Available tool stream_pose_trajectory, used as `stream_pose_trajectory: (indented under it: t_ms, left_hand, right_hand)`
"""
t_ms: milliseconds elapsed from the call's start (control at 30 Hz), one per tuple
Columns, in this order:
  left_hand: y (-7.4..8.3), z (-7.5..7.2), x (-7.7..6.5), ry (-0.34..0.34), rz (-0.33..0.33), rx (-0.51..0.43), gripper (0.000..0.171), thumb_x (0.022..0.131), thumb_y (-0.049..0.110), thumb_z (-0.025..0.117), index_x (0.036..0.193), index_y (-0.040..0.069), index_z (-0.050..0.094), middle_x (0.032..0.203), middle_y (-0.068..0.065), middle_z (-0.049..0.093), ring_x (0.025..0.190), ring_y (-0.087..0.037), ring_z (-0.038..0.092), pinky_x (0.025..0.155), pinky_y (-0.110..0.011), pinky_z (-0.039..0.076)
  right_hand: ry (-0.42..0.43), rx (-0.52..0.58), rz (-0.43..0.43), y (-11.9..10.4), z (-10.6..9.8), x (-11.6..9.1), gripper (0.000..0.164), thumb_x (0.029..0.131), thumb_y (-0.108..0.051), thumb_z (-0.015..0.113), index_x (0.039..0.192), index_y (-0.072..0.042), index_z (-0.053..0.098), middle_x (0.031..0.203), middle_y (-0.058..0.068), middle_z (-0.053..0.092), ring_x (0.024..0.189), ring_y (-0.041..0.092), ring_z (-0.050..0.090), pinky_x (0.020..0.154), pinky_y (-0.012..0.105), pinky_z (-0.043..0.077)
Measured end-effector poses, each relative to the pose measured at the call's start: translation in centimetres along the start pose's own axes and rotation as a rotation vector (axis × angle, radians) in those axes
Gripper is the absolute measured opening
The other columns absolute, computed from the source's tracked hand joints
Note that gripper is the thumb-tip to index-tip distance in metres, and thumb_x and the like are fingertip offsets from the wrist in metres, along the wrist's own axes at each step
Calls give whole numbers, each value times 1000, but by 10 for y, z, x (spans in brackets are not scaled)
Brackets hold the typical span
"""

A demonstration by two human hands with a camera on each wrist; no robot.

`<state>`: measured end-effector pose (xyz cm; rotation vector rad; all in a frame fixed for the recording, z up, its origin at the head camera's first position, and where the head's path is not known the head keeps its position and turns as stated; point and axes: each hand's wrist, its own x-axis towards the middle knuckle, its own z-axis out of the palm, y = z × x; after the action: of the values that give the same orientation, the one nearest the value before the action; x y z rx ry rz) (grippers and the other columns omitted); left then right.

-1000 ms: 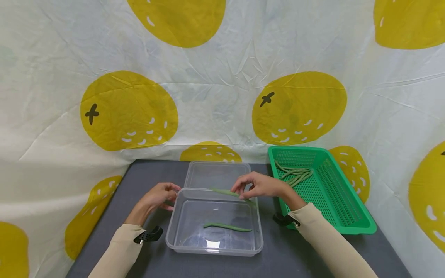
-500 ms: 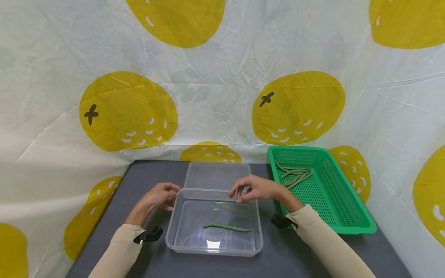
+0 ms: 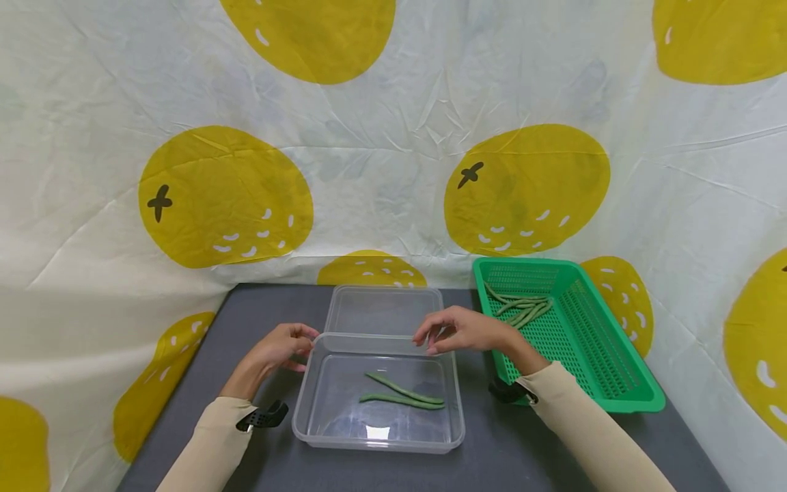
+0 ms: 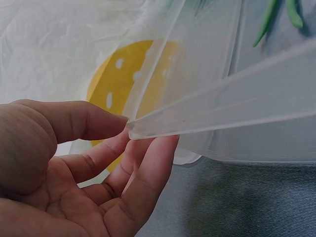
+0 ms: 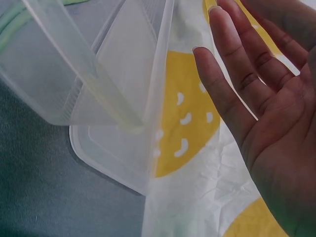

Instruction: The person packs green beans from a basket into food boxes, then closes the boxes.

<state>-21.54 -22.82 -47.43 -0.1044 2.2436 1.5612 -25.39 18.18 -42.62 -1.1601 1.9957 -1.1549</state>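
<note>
A clear plastic container point(image 3: 344, 424) stands on the table, with two green beans point(image 3: 402, 401) lying near each other on its bottom. At its back left corner, my left hand point(image 3: 279, 352) pinches the rim between thumb and fingers, as the left wrist view shows up close. Over the back right part of the rim hovers my right hand point(image 3: 464, 331), holding nothing. In the right wrist view its fingers point(image 5: 229, 49) are loosely extended, apart from the container.
Behind the container lies a clear lid point(image 3: 384, 307). A green basket point(image 3: 615, 355) on the right holds several more green beans point(image 3: 522, 311). The dark table point(image 3: 264, 471) meets a white patterned cloth point(image 3: 381, 191) at the back.
My right hand has let go of a green bean, which dropped into the container beside the other one. The hand then rose slightly and shifted right. My left hand has stayed put.
</note>
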Motion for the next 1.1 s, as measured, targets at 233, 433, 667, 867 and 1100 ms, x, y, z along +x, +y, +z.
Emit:
stream_pose_trajectory:
  t_ms: [233,433,667,867,1100]
  left_hand:
    - [1,-1,2,-5,-7,-4,39,93,7,60,131,-6,59,112,-23,66,88,-24,65,67,-39,61]
    - [2,-1,1,-12,-1,-9,39,94,7,60,131,-7,59,113,-23,66,88,-25,65,67,-40,61]
    - [2,-1,0,-11,4,-11,39,94,7,60,130,-7,59,113,-24,65,88,-25,65,66,-39,61]
    - [1,-2,1,-15,7,-7,40,94,7,60,131,-7,58,113,-23,66,88,-25,65,66,-39,61]
    - [-1,-2,2,-21,10,-4,41,94,8,60,132,-7,57,112,-23,66,88,-24,65,66,-39,61]
  right_hand:
    - [24,-18,14,1,-8,-11,28,96,-15,70,124,-16,70,118,3,71,101,22,68,89,39,58]
    - [49,-26,29,3,-17,-22,27,97,-14,69,124,-15,70,115,5,72,99,23,68,88,39,58]
    - [95,-29,89,5,-27,-37,26,97,-15,69,123,-18,70,118,5,70,102,23,67,92,39,56]
    - [148,-43,117,9,-36,-51,25,97,-18,69,121,-18,71,119,6,70,105,23,68,90,35,57]
    - [198,-50,154,15,-46,-66,25,97,-16,69,122,-16,71,118,6,71,105,32,69,87,38,58]
